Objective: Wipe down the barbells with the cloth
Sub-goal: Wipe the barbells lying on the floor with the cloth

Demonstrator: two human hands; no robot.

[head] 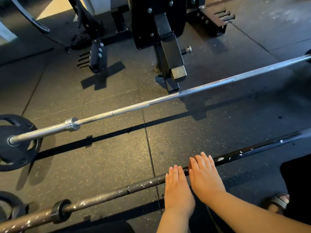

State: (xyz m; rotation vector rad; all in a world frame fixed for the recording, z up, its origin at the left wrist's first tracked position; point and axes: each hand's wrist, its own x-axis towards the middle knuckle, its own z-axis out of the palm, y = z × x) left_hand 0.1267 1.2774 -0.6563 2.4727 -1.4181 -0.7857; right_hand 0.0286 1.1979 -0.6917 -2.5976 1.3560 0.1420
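Note:
Two barbells lie on the rubber floor. The near one, a dark barbell [104, 197] with chipped paint, runs from bottom left up to the right. My left hand [176, 187] lies flat across its shaft with straight fingers. Beside it, my right hand [205, 177] also lies flat over the shaft, pressing on a small reddish-brown cloth [190, 165]; only an edge of the cloth shows by the thumb side. Farther away, the silver barbell [168, 98] runs parallel, untouched.
A black weight plate [18, 153] sits on the silver bar's left end, and another plate [10, 207] sits at the bottom left. A black rack base [168, 52] stands beyond the bars. My sandalled foot [277, 203] is at the lower right.

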